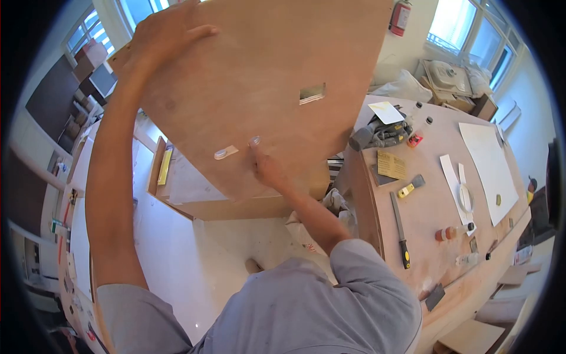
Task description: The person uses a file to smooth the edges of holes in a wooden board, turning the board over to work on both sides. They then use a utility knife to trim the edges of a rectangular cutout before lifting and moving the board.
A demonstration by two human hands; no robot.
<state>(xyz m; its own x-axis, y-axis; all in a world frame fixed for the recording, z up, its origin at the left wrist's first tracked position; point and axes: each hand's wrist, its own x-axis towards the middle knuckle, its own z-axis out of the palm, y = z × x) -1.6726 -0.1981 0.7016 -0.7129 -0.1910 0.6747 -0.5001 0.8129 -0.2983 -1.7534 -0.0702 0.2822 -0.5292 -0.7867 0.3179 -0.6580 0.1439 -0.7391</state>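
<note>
A large brown wooden panel (247,76) stands tilted in front of me. It has a rectangular cut-out (312,94) at the right and an oblong slot with a pale recess (226,153) lower down. My left hand (168,35) grips the panel's upper left edge, its thumb lying on the face. Against a small round hole (255,141) in the lower part rests the index fingertip of my right hand (271,170). The other fingers of that hand are curled, and whether they hold something small is hidden.
On the bench (377,206) at right lie a file (400,227), a putty knife (411,186), sandpaper (391,164), a power tool (377,134), bottles and a tape roll (465,197). Below the panel stands a wooden box (236,207). A fire extinguisher (400,17) hangs behind.
</note>
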